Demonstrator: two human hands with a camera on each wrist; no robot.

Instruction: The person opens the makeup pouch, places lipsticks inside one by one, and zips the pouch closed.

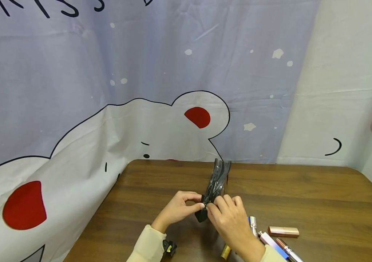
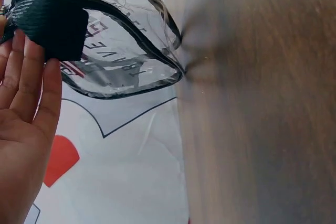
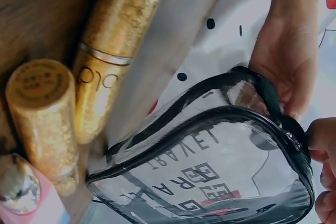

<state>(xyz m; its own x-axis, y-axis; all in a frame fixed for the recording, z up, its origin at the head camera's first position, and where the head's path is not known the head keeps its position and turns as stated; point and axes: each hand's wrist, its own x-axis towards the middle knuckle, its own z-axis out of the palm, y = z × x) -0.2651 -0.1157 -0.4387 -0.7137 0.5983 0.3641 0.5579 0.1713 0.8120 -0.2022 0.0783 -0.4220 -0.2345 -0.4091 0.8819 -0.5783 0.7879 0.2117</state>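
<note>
A clear plastic travel pouch [image 1: 218, 178] with black trim stands tilted on the table, between both hands. Printed letters, "TRAVEL" among them, show on its see-through side [image 3: 181, 182] in the right wrist view. My left hand [image 1: 180, 210] pinches the near end of the pouch between thumb and forefinger. Beside its fingers is a black fabric strap [image 2: 58, 24] in the left wrist view. Close by, my right hand [image 1: 232, 220] pinches the pouch's black edge with curled fingers. The exact spot under the fingertips, perhaps a zipper, is hidden.
Several cosmetic tubes lie right of the pouch: a gold one [image 1: 226, 251], a silver one [image 1: 253, 225], a rose-gold one [image 1: 283, 231], a pink-and-blue one [image 1: 272, 244] and a copper one [image 1: 289, 250]. A printed curtain [image 1: 159, 127] hangs behind the wooden table [image 1: 320, 196].
</note>
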